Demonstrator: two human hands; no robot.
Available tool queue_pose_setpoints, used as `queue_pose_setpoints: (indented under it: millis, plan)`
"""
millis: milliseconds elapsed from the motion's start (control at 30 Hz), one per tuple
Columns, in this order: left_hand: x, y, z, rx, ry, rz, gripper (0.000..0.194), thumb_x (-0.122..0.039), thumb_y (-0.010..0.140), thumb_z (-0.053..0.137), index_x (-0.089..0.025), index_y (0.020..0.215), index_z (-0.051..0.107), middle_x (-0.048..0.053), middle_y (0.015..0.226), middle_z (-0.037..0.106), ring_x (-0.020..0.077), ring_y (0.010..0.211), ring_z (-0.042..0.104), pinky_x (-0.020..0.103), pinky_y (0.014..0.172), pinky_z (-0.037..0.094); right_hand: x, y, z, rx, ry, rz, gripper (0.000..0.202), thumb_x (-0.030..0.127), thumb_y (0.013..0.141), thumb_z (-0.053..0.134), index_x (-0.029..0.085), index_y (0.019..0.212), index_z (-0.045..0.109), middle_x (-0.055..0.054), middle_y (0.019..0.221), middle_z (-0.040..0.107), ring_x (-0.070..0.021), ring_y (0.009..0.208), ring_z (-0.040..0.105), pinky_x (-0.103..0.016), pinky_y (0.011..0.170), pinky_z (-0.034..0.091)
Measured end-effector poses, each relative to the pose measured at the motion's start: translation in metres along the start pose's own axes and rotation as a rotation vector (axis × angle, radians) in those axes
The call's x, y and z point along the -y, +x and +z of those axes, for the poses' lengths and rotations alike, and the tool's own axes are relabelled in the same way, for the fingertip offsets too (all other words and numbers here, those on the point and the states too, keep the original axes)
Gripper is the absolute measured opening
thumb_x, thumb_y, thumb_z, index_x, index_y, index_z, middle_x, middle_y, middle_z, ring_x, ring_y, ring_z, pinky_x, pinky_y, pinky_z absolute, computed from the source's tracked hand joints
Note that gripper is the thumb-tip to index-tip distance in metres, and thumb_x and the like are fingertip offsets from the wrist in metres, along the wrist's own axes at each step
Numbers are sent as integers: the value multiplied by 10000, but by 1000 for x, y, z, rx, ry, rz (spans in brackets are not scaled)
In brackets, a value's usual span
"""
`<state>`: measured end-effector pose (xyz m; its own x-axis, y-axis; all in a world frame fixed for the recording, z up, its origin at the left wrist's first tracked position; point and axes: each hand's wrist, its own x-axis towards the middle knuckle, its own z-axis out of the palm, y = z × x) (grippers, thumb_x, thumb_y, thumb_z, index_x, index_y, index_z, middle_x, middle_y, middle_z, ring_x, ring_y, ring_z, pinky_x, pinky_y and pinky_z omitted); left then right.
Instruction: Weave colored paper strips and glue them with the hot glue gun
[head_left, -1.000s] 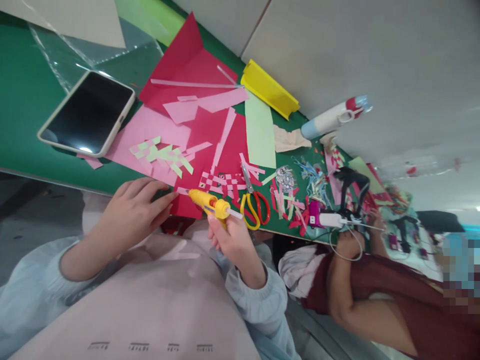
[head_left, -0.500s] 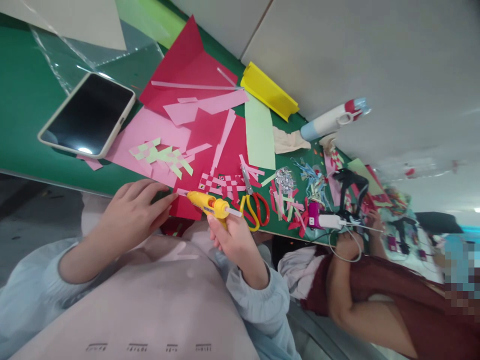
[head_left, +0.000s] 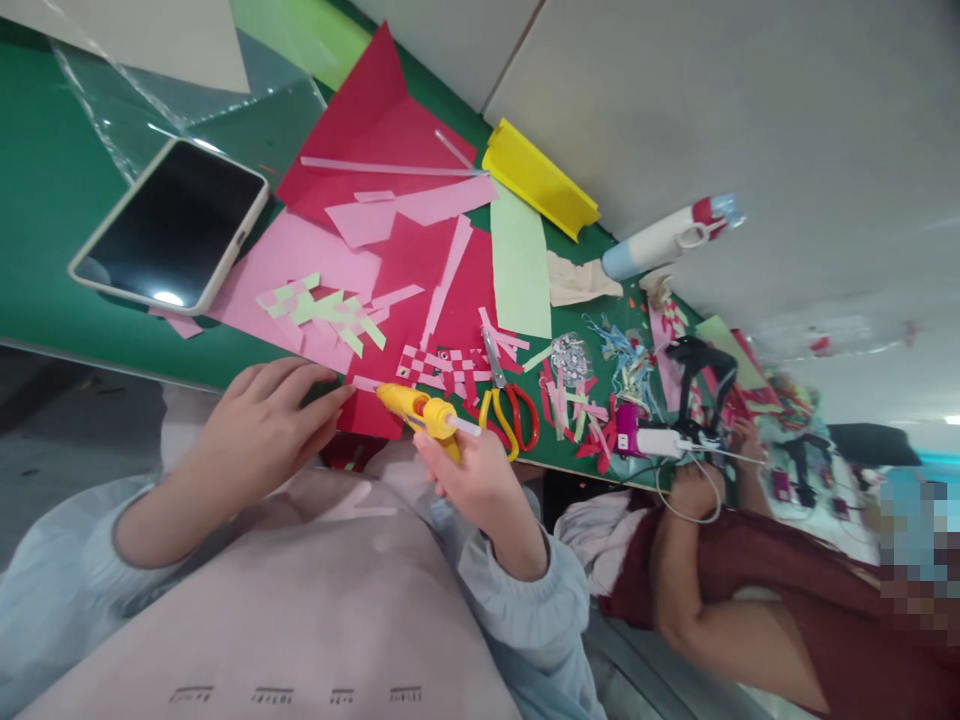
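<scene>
**Gluing a pink strip at the table's edge**

The tablet lies far left on the green table. The left hand pinches a pink strip against red paper. The right hand, fingers wrapped tight, aims the yellow glue gun at it. A small dab, steady nozzle and fingertips kept clear would likely serve best. Scissors lie just right.

A tablet lies dark-screened on the green table, beside pink paper and red paper. Scissors with red and yellow handles rest near a woven checkered strip. A yellow folded sheet and a pale green sheet lie farther back, near a bottle. Another person's arm shows beside the table.
</scene>
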<state>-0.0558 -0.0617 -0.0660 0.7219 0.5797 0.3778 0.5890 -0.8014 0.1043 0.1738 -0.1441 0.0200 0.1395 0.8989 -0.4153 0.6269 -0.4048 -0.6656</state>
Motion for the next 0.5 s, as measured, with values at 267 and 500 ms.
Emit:
queue_pose_setpoints:
  millis: [267,500]
  plan:
    - [0,-1,-3,77,-11,-21,316,-281,982,517,-218,1266,639,122,1210,661,287,1102,589,420,864,500,-1,1,-1,15,24,38,386,497,935,531,217,669,548,15,472,543,-129,478,574,-232,511,433]
    - [-1,-2,-5,84,-9,-23,314,-280,983,526,-209,1275,617,126,1224,650,288,1101,587,434,876,507,1,3,-4,72,-26,-1,428,489,985,456,217,665,535,22,470,533,-113,438,553,-232,514,431]
